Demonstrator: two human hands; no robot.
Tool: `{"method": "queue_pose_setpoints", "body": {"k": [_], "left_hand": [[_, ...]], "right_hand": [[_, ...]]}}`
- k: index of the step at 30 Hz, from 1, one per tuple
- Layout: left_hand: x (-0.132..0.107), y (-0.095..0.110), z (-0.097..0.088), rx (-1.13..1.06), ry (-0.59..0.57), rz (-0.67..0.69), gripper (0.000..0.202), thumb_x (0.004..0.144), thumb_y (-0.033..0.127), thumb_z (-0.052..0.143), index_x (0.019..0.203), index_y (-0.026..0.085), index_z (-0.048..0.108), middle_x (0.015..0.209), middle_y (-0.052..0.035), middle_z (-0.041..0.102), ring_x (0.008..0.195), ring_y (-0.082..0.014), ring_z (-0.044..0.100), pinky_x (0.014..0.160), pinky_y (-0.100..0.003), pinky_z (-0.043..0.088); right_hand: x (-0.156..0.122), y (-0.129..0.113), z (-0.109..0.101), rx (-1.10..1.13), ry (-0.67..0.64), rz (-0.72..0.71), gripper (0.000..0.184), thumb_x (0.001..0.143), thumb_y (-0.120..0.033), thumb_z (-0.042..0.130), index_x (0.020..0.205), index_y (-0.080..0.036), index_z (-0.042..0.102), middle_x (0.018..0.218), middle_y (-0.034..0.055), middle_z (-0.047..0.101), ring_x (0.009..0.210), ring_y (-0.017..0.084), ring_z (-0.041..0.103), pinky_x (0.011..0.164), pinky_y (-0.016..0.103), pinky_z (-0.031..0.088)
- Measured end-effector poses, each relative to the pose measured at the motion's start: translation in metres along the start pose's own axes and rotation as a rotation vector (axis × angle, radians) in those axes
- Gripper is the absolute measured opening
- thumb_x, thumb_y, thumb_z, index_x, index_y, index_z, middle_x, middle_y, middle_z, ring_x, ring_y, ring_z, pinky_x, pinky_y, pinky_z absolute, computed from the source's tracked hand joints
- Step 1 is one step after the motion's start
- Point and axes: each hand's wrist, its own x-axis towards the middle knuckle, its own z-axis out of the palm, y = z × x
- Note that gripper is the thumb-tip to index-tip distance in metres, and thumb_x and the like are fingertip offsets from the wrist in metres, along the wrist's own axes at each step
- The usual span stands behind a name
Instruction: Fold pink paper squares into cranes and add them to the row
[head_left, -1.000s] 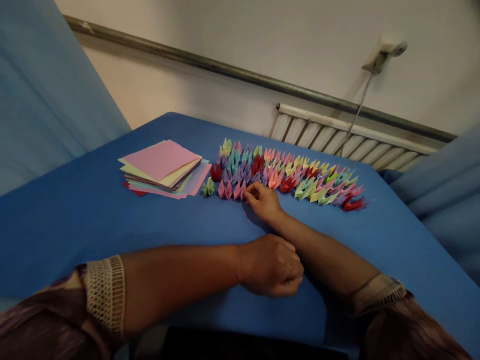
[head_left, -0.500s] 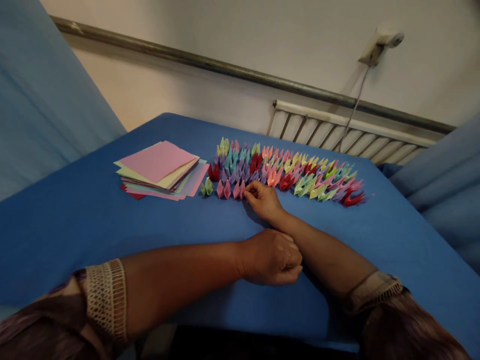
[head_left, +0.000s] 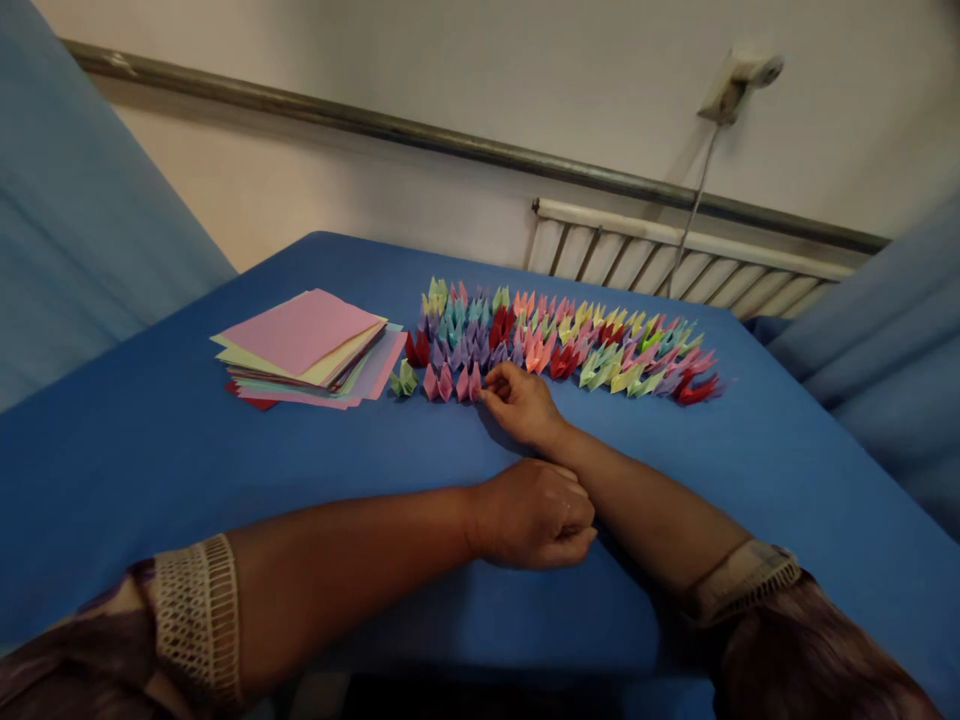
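Rows of small folded paper pieces [head_left: 570, 345] in many colours stand on the blue table [head_left: 150, 470]. My right hand [head_left: 521, 403] reaches forward, its fingers pinched at a pink folded piece [head_left: 469, 383] at the near left end of the rows. My left hand [head_left: 534, 515] rests on the table in a loose fist against my right forearm; nothing shows in it. A stack of flat coloured paper sheets [head_left: 307, 345], pink on top, lies left of the rows.
A pale wall with a metal rail [head_left: 420, 135] runs behind the table. A white slatted rack [head_left: 675, 265] stands at the far edge, with a wall fitting and cord [head_left: 731, 80] above. Blue fabric [head_left: 82, 220] hangs at left and right.
The view has shifted slightly right and down. My right hand stays at the pink piece; my left fist has stayed against my right forearm.
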Motion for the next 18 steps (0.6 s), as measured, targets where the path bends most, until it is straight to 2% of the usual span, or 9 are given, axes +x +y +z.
{"method": "queue_pose_setpoints", "body": {"k": [5,8,12,14,15,16,18], "left_hand": [[-0.002,-0.002,-0.002,-0.034,-0.006,-0.031,0.033,0.082,0.017,0.058,0.056,0.021,0.037,0.053,0.0021,0.051,0.053,-0.013,0.044,0.053,-0.028,0.037],[-0.001,-0.001,-0.003,-0.022,0.021,-0.023,0.033,0.083,0.018,0.057,0.057,0.021,0.036,0.052,0.0025,0.049,0.052,-0.0126,0.041,0.053,-0.029,0.035],[0.003,0.005,-0.017,0.088,0.107,-0.051,0.032,0.089,0.021,0.052,0.059,0.021,0.04,0.055,0.0013,0.049,0.056,-0.0136,0.045,0.059,-0.029,0.039],[0.001,0.005,-0.036,0.164,0.174,-0.127,0.026,0.091,0.022,0.052,0.065,0.021,0.047,0.062,0.0003,0.053,0.061,-0.0142,0.049,0.064,-0.03,0.042],[-0.003,0.003,-0.05,0.223,0.245,-0.18,0.024,0.09,0.023,0.053,0.067,0.021,0.049,0.065,-0.0001,0.055,0.065,-0.0151,0.052,0.068,-0.031,0.044],[-0.009,0.0,-0.067,0.289,0.333,-0.256,0.018,0.09,0.024,0.056,0.072,0.021,0.052,0.073,-0.0008,0.059,0.073,-0.0165,0.056,0.074,-0.032,0.046],[-0.026,-0.014,-0.107,0.472,0.586,-0.497,0.008,0.088,0.028,0.059,0.09,0.02,0.059,0.091,-0.0016,0.064,0.088,-0.019,0.059,0.086,-0.034,0.047]], "right_hand": [[-0.014,0.009,-0.015,0.102,0.071,0.155,0.009,0.077,-0.021,0.062,0.084,-0.021,0.057,0.072,-0.0023,0.064,0.065,0.014,0.062,0.064,0.027,0.049],[-0.044,0.02,-0.035,0.219,0.042,0.256,0.007,0.077,-0.025,0.06,0.082,-0.022,0.056,0.07,-0.0025,0.062,0.061,0.014,0.062,0.06,0.027,0.05],[-0.092,0.033,-0.07,0.344,0.051,0.271,0.014,0.079,-0.033,0.063,0.085,-0.022,0.057,0.07,-0.0029,0.061,0.06,0.013,0.06,0.059,0.027,0.049],[-0.102,0.036,-0.084,0.425,0.054,0.292,0.018,0.077,-0.037,0.066,0.082,-0.021,0.056,0.067,-0.0036,0.06,0.057,0.013,0.058,0.057,0.026,0.047],[-0.102,0.037,-0.09,0.462,0.059,0.305,0.02,0.076,-0.038,0.067,0.08,-0.021,0.056,0.066,-0.0039,0.059,0.055,0.012,0.057,0.056,0.026,0.047],[-0.1,0.038,-0.094,0.494,0.055,0.317,0.022,0.074,-0.039,0.068,0.079,-0.021,0.056,0.064,-0.0042,0.059,0.053,0.011,0.056,0.055,0.025,0.046],[-0.092,0.039,-0.099,0.53,0.026,0.34,0.025,0.071,-0.041,0.069,0.077,-0.02,0.056,0.06,-0.0045,0.058,0.049,0.01,0.054,0.05,0.024,0.043]]}}
